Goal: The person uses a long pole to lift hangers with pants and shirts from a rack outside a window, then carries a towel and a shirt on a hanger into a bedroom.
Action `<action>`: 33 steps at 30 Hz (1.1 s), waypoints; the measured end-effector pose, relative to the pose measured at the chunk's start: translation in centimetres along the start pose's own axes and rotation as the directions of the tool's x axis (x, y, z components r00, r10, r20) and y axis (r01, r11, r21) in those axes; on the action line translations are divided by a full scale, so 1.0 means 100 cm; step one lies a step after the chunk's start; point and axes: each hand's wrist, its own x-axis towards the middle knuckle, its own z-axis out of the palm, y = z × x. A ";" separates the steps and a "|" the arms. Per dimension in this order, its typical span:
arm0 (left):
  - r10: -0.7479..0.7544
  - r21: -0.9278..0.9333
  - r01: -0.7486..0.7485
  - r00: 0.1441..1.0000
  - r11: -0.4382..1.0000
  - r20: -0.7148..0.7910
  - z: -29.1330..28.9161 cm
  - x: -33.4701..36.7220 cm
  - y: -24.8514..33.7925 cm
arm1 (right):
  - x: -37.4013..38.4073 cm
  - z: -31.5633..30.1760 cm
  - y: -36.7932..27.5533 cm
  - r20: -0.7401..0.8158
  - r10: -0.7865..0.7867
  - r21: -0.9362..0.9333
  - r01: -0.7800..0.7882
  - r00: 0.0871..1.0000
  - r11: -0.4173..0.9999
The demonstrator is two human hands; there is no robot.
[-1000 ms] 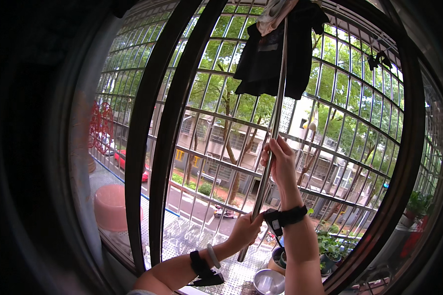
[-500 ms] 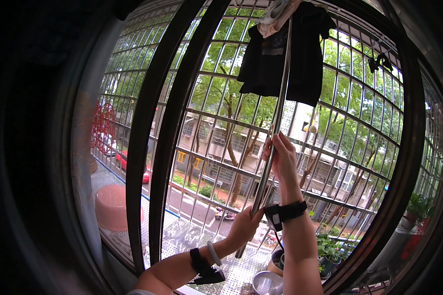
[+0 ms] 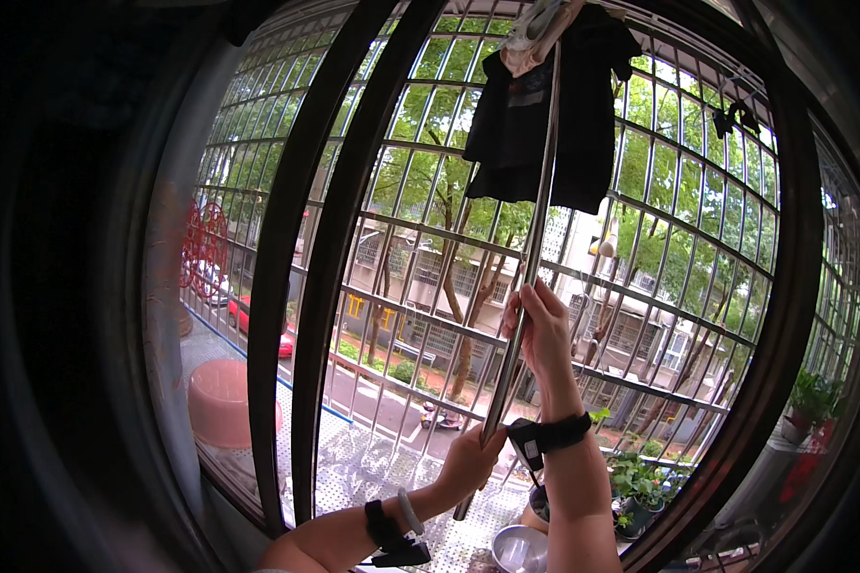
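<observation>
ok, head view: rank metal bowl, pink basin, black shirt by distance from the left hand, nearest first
Measured from the left hand, which grips the lower part of the metal pole:
1. Metal bowl, just below and to its right, on the perforated ledge.
2. Pink basin, off to the left, upside down on the ledge.
3. Black shirt, high above at the pole's top, against the window grille.

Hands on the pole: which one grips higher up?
The right hand, closed around the metal pole at mid-length. The left hand holds it lower, near the bottom end.
</observation>
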 end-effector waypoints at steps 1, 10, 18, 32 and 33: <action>-0.001 -0.001 0.001 1.000 1.000 0.005 0.003 -0.003 -0.001 | -0.004 -0.001 -0.001 0.000 0.002 0.007 -0.002 1.000 1.000; 0.351 0.249 -0.313 0.928 0.917 -0.125 0.001 0.007 0.004 | 0.015 0.012 -0.017 -0.001 -0.036 -0.057 0.036 0.999 0.998; 0.475 0.328 -0.425 0.876 0.844 -0.087 -0.006 0.029 0.027 | 0.044 0.015 -0.027 0.041 -0.071 -0.032 0.072 0.997 0.997; 0.232 0.178 -0.223 0.972 0.958 -0.031 -0.005 0.022 0.046 | 0.040 0.012 -0.030 0.008 -0.047 -0.082 0.048 0.999 0.995; 0.231 0.185 -0.221 0.972 0.958 -0.035 -0.008 0.023 0.040 | 0.038 0.012 -0.027 0.010 -0.049 -0.067 0.049 0.999 0.997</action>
